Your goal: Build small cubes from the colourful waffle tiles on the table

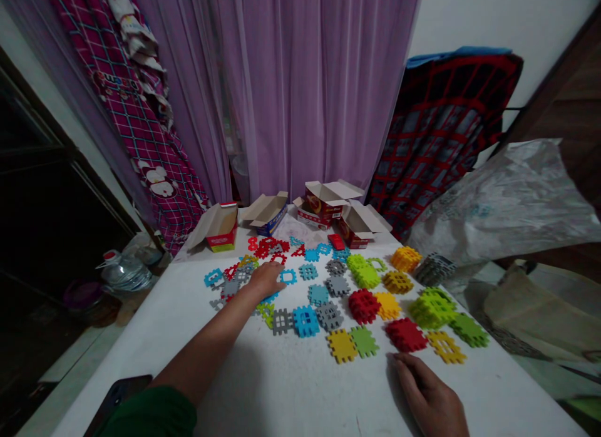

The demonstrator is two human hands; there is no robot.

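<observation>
Interlocking plastic waffle blocks in many colours cover the middle of a white table [291,387]. My left hand [267,280] lies palm down among loose blue, grey and red pieces, and its fingertips are hidden from view. A small blue piece [288,276] sits just beyond it. My right hand [417,380] rests on the tabletop at the near right, holding nothing. Its fingertips stop just short of a red stack [406,334] and a yellow piece [446,347]. Further stacks in blue [305,321], grey [328,315] and green [432,308] stand between my hands.
Several opened cardboard boxes [328,199] stand along the far table edge before a purple curtain [300,92]. A dark phone [117,399] lies at the near left corner. A plastic sheet [507,199] hangs beyond the right edge, and a water bottle [124,274] stands below the left.
</observation>
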